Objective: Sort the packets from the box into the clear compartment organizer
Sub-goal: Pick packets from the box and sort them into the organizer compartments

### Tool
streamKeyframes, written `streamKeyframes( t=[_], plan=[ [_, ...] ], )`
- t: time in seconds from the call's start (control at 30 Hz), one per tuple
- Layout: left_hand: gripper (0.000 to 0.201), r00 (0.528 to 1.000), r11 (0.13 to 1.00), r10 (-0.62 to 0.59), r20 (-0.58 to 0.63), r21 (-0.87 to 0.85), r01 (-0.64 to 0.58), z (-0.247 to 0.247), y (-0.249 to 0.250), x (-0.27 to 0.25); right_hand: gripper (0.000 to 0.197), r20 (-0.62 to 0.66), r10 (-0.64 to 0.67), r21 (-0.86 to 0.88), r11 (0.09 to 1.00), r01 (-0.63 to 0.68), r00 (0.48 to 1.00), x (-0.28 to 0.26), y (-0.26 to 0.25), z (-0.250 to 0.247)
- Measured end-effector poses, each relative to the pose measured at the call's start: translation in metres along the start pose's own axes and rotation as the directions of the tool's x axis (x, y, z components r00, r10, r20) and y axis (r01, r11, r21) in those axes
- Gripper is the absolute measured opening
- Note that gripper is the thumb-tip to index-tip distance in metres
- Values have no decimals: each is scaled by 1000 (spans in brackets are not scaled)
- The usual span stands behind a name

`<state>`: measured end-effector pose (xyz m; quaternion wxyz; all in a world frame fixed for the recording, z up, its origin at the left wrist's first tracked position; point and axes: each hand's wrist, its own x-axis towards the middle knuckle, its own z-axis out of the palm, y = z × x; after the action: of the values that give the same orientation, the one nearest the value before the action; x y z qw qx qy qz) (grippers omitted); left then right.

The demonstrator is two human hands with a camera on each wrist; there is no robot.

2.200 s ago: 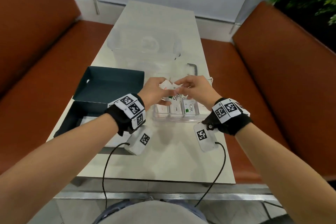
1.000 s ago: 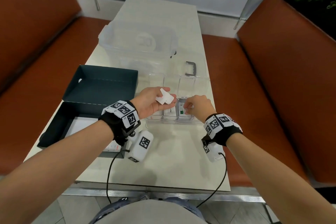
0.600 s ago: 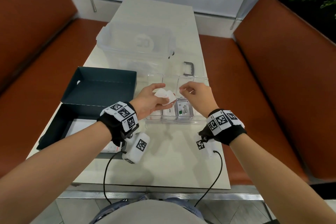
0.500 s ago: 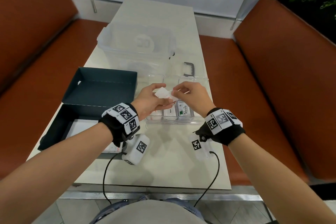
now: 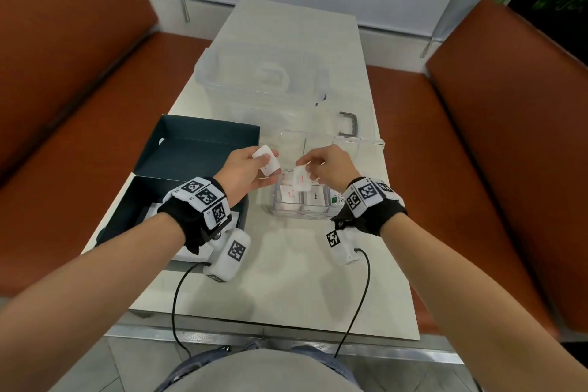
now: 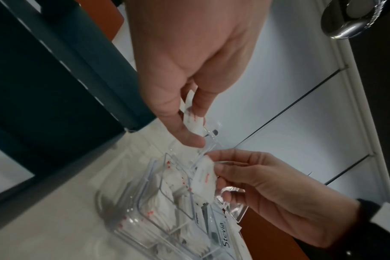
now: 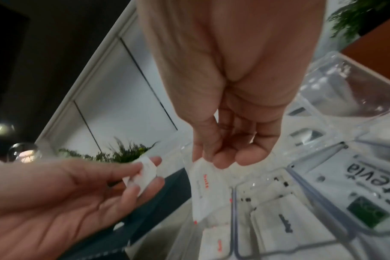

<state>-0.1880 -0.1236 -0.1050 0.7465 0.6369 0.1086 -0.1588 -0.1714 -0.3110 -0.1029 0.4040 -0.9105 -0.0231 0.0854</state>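
In the middle of the head view, the right hand (image 5: 331, 169) pinches a white packet with red print (image 5: 300, 181) by its top edge. It hangs over the left end of the clear organizer (image 5: 370, 149). The left hand (image 5: 245, 173) holds a small stack of white packets (image 5: 267, 161), maybe two, between thumb and fingers. The dark box (image 5: 197, 149) sits open at the left, on the table (image 5: 286, 280).
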Motion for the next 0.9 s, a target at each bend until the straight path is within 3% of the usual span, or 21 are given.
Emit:
streamKeyframes(
  t=[0.13,0.37,0.57,0.8,0.9],
  plan=[
    [19,1000,1000,-4,-5,7,4,-11,-3,-4,10,16,15,-129,992,-13,1000,10,-6,22],
    [19,1000,1000,-12,-12,3,12,-22,-5,-8,10,90,16,-347,938,16,996,14,-2,44],
    [19,1000,1000,-23,-13,-5,23,-24,-5,-9,10,47,-42,-438,897,58,998,11,-7,50],
    [20,999,999,-40,-2,-3,40,-22,-8,-9,42,75,66,-573,819,-11,995,12,-14,59],
    [20,999,999,-46,-1,-17,46,-23,-10,-10,47,57,98,-584,811,-47,994,12,-14,61]
  ],
)
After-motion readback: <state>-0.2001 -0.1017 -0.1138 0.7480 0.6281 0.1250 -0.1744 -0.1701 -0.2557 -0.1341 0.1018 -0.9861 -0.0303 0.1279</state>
